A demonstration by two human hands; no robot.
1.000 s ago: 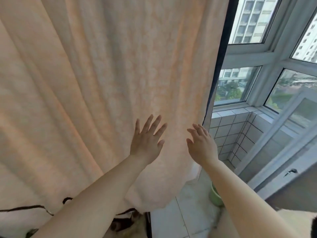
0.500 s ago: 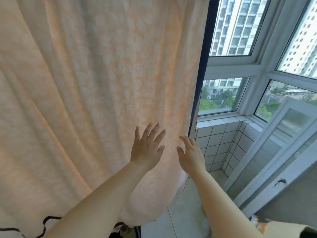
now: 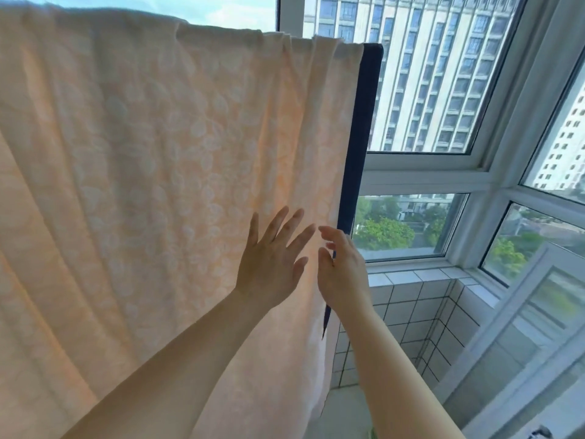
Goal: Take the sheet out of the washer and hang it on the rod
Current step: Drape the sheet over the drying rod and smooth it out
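the pale peach leaf-patterned cotton sheet (image 3: 152, 172) hangs draped, its long axis running leftward. the left hand (image 3: 269, 264) lies flat on it, fingers spread; the right hand (image 3: 343, 274), fingers loosely open and holding nothing, is nearer the sheet's right edge.

bright window (image 3: 421, 90) backlight glows through sheet (image 3: 158, 185) (edges bowed).

Left hand (image 3: 269, 264) and right hand (image 3: 343, 274) seemingly touch the hung sheet (image 3: 158, 169).
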